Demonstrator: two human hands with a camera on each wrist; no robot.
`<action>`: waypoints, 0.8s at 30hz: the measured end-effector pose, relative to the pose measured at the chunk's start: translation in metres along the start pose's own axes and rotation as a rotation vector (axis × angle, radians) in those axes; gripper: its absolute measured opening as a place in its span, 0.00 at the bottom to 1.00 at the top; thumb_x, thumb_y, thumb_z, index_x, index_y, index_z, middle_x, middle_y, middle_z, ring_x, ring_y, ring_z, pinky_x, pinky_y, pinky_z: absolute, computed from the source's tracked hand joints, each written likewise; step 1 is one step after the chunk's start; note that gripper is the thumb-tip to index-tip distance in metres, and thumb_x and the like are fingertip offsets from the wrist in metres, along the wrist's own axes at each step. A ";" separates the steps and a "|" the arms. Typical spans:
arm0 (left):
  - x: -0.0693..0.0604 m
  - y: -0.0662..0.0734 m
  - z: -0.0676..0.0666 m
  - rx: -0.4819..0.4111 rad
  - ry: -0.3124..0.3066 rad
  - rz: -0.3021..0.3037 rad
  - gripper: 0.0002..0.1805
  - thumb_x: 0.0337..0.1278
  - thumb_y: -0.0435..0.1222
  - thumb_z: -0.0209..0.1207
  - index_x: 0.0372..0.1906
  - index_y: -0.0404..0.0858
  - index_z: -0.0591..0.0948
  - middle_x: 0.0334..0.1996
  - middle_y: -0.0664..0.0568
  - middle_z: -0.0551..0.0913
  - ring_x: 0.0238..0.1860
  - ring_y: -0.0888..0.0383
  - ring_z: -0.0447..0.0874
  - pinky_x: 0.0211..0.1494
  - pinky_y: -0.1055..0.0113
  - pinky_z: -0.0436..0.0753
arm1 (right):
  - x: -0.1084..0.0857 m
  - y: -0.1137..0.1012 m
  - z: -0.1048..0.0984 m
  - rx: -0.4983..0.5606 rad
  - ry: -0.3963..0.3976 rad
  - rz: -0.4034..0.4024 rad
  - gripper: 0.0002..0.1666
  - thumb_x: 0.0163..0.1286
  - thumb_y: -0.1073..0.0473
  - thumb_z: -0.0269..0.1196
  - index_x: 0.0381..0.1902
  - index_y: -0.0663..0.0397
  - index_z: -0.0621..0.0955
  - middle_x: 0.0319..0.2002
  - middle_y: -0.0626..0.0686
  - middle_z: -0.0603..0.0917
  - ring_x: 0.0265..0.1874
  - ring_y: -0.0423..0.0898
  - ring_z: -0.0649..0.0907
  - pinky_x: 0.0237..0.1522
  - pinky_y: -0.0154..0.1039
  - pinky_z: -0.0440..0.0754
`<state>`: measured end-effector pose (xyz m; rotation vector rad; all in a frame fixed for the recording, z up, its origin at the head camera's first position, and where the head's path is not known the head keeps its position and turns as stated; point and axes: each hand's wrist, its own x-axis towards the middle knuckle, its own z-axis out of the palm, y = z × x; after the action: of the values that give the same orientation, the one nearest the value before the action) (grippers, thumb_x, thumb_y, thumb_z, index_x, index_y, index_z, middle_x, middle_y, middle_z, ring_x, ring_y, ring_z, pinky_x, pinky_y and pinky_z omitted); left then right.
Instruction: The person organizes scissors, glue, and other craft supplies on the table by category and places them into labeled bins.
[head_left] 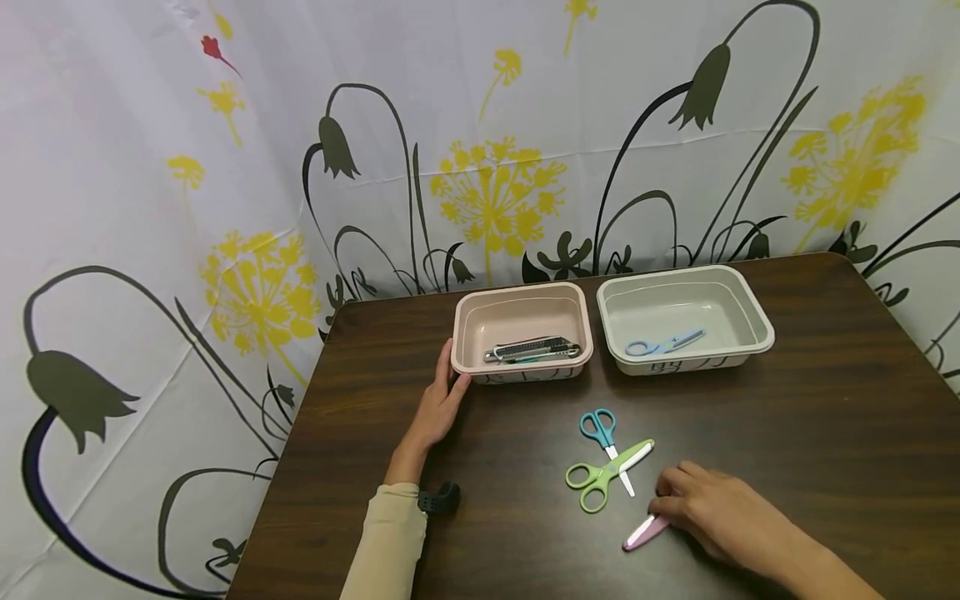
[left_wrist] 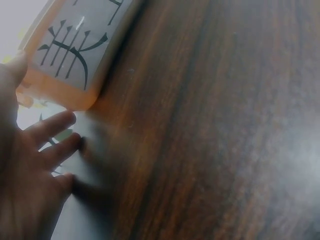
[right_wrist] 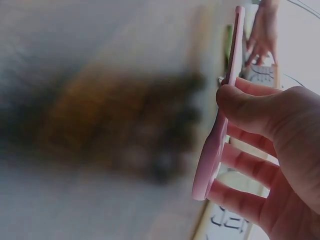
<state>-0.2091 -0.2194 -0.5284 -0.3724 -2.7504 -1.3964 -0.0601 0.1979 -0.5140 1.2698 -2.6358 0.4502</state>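
My left hand (head_left: pixel 438 408) (left_wrist: pixel 30 165) touches the front left corner of the pink bin (head_left: pixel 467 333) (left_wrist: pixel 65 92), thumb against the front and the other fingers extended along the side. Between thumb and fingers, my right hand (head_left: pixel 720 508) (right_wrist: pixel 285 145) pinches pink scissors (head_left: pixel 643 534) (right_wrist: pixel 211 155), their blades pointing left in the head view; the fingers cover the handles there. Green scissors (head_left: pixel 602 477) lie across the blades of blue scissors (head_left: pixel 598 428), left of my right hand.
A cutter knife (head_left: pixel 534 347) and other slim items lie in the pink bin. The grey-white bin (head_left: pixel 693 361) on its right holds light blue scissors (head_left: pixel 667 342). Behind both bins, a flowered curtain (head_left: pixel 487 125) hangs along the back edge of the dark wooden table (head_left: pixel 517 467).
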 end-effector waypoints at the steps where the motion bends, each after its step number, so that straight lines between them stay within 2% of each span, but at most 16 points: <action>1: 0.000 0.000 0.000 0.001 -0.001 -0.004 0.37 0.75 0.49 0.48 0.80 0.52 0.44 0.76 0.51 0.56 0.73 0.53 0.58 0.70 0.43 0.58 | 0.002 0.001 -0.003 0.001 -0.006 0.005 0.15 0.56 0.60 0.71 0.40 0.35 0.86 0.38 0.38 0.75 0.36 0.37 0.73 0.30 0.34 0.77; 5: -0.001 0.000 0.000 0.007 -0.005 -0.016 0.37 0.75 0.49 0.48 0.79 0.53 0.44 0.76 0.52 0.56 0.73 0.53 0.57 0.70 0.43 0.58 | 0.009 0.006 -0.016 0.002 0.003 0.019 0.14 0.58 0.60 0.72 0.41 0.37 0.88 0.39 0.38 0.75 0.36 0.36 0.72 0.30 0.33 0.76; 9: 0.000 0.000 -0.001 0.014 -0.004 -0.023 0.37 0.75 0.50 0.47 0.79 0.54 0.44 0.76 0.52 0.55 0.73 0.53 0.57 0.70 0.43 0.58 | 0.015 0.019 -0.032 -0.001 0.057 0.018 0.14 0.58 0.60 0.72 0.43 0.39 0.88 0.39 0.39 0.76 0.36 0.36 0.73 0.31 0.34 0.76; 17: 0.001 0.000 -0.001 0.017 -0.008 -0.014 0.37 0.75 0.49 0.48 0.79 0.55 0.44 0.76 0.51 0.55 0.72 0.52 0.58 0.70 0.42 0.58 | 0.028 0.052 -0.059 -0.057 0.148 0.077 0.19 0.53 0.63 0.73 0.44 0.43 0.87 0.42 0.42 0.79 0.40 0.41 0.77 0.36 0.42 0.79; 24: 0.000 -0.001 0.000 0.016 -0.003 -0.009 0.37 0.75 0.50 0.47 0.79 0.57 0.44 0.76 0.52 0.55 0.73 0.52 0.58 0.70 0.42 0.58 | 0.038 0.083 -0.071 -0.091 0.222 0.110 0.18 0.56 0.64 0.71 0.46 0.49 0.87 0.43 0.48 0.80 0.41 0.47 0.79 0.39 0.49 0.78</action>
<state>-0.2095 -0.2199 -0.5288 -0.3621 -2.7676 -1.3756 -0.1468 0.2436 -0.4519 0.9906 -2.5150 0.4537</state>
